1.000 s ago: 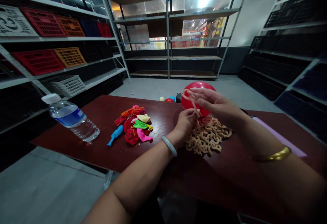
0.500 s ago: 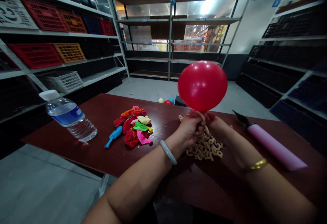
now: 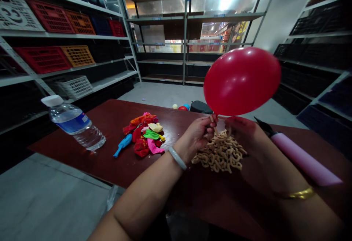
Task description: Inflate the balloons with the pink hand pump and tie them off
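Note:
My left hand (image 3: 202, 131) pinches the neck of an inflated red balloon (image 3: 242, 81), which tilts up and to the right. A beige band shows at those fingertips. Just right of it, my right hand (image 3: 243, 132) is under the balloon, fingers loosely bent and apart from the neck; its fingertips are dim and partly blurred. Below both hands lies a pile of beige bands (image 3: 220, 156), curled into small loops. Farther left on the table is a heap of flat balloons (image 3: 144, 134) in red, green, pink and yellow, with a blue balloon (image 3: 123, 145) at its edge.
A water bottle (image 3: 75, 123) stands at the table's left. On the right lies a pink hand pump (image 3: 305, 158) with a black nozzle. Beyond the dark red table (image 3: 107, 116), several balloons (image 3: 183, 108) rest on the floor. Shelves with crates (image 3: 41, 59) line the left wall.
The red balloon has swung right and tilted, appearing larger. My right hand has moved away from the neck to the right, while my left hand keeps its pinch.

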Tool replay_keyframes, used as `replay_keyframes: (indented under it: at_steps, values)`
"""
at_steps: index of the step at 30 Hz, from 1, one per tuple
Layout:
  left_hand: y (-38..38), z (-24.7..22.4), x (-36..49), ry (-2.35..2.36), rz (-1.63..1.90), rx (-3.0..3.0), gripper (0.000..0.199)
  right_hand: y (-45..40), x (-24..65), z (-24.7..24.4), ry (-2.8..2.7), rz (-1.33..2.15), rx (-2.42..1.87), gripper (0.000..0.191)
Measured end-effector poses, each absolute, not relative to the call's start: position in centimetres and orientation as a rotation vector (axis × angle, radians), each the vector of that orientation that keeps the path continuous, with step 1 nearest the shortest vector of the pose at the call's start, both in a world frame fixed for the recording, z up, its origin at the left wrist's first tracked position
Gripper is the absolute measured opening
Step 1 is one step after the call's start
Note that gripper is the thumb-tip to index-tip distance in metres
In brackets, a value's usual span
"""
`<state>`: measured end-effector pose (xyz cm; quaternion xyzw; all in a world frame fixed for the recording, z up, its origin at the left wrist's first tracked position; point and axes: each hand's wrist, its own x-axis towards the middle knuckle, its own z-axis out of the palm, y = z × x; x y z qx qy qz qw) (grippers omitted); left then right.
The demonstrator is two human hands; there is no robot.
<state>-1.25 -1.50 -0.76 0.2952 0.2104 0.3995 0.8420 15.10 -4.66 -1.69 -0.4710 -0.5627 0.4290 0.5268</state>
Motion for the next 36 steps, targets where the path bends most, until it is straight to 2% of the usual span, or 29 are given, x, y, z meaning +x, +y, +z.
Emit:
replay_keyframes:
  at_steps: [3, 7, 9, 21, 30, 36]
  values:
    - [-1.1, -1.6, -1.0, 0.576, 1.038, 0.838, 0.021, -5.4, 14.6, -1.3, -1.393, 0.946, -1.185, 0.028]
    - [-1.2, -2.5, -0.4, 0.661, 1.201, 1.179, 0.033, -6.2, 13.2, -0.8, -1.680, 0.268, -1.179, 0.016]
    - [-1.4, -2.7, -0.2, 0.705, 1.243, 1.287, 0.031, -6.4, 12.8, -0.5, -1.733, 0.149, -1.099, 0.012]
    - [-2.3, -2.6, 0.1, 0.882, 1.332, 1.586, 0.029, -5.9, 14.3, -1.1, -1.678, 0.270, -0.976, 0.006]
    - [-2.9, -1.7, -0.6, 0.978, 1.386, 2.045, 0.023, -6.2, 13.8, -0.6, -1.378, 0.622, -1.073, 0.018]
    - [-2.7, -1.9, -1.1, 1.071, 1.313, 2.433, 0.023, -6.6, 14.3, -0.4, -1.288, 0.807, -1.289, 0.031]
